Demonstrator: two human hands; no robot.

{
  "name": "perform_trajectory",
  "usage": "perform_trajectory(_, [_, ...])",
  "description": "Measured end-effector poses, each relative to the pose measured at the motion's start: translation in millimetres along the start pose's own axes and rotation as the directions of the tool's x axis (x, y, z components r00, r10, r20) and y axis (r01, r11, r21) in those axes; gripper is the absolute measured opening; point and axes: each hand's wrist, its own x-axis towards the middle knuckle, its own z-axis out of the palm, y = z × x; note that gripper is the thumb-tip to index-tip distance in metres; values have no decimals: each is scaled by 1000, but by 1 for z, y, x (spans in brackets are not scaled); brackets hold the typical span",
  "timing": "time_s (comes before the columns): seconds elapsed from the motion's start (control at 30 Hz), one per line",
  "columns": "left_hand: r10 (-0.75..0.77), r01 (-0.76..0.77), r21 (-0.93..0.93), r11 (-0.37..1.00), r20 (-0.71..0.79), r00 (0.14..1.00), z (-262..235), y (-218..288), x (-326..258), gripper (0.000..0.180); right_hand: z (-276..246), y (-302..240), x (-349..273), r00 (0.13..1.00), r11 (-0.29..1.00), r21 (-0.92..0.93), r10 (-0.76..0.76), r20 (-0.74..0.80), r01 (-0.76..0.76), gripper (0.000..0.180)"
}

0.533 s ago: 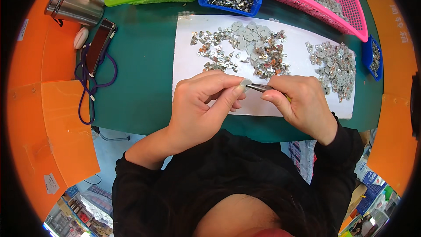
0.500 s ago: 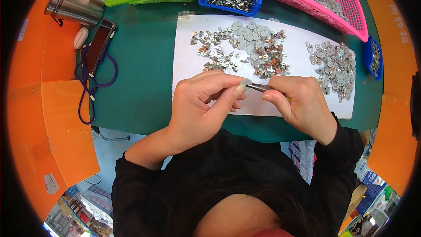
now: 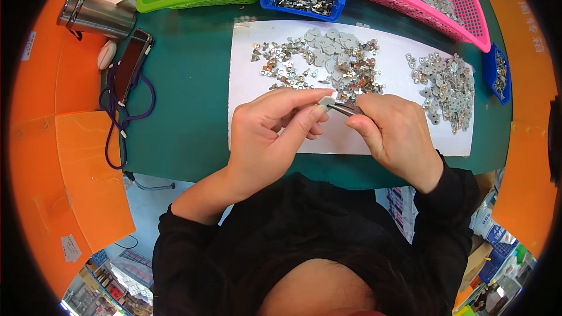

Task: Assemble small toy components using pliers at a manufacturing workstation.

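Observation:
Between the thumb and forefinger of my left hand (image 3: 269,134) is a small flat grey plate (image 3: 327,101). My right hand (image 3: 398,134) is closed round a pair of pliers (image 3: 345,109), whose narrow metal jaws touch the plate; the handles are mostly hidden in the palm. Both hands are above a white sheet (image 3: 257,96). Just beyond them lie a pile of flat grey plates (image 3: 331,47) and scattered small shiny metal fittings (image 3: 360,76). At the sheet's right side is a heap of grey plates with metal fittings on them (image 3: 448,88).
Along the back stand a green basket (image 3: 205,0), a blue bin (image 3: 301,13) and a pink basket (image 3: 421,20), each holding small parts. A smaller blue tray (image 3: 497,76) sits far right. On the left are a steel flask (image 3: 99,14), a white mouse-shaped object (image 3: 107,54) and a phone with a purple cord (image 3: 130,64).
The plate in my left fingers has tilted, and the pliers' jaws have shifted slightly on it. My right hand has moved a little left and nearer the plate.

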Motion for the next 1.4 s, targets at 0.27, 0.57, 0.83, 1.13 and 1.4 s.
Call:
perform_trajectory(0.27, [-284, 316, -397, 862, 138, 949, -9, 3, 8, 32, 5, -3, -2, 974, 790, 608, 190, -124, -76, 21])
perform_trajectory(0.57, [-336, 478, -701, 530, 343, 877, 2, -8, 3, 48, 24, -16, 6, 965, 711, 702, 195, -173, -17, 15])
perform_trajectory(0.83, [-336, 521, -665, 535, 398, 853, 1, -8, 2, 40, 22, -14, -1, 954, 733, 679, 179, -239, 32, 11])
perform_trajectory(1.13, [-87, 65, -161, 985, -135, 987, -54, -14, 4, 27, -25, 75, -55, 852, 742, -527, 115, -510, -416, 19])
perform_trajectory(1.4, [126, -168, 630, 758, 111, 986, -44, -18, 53, 15, -30, 76, -47, 690, 908, 108, 380, -616, -404, 17])
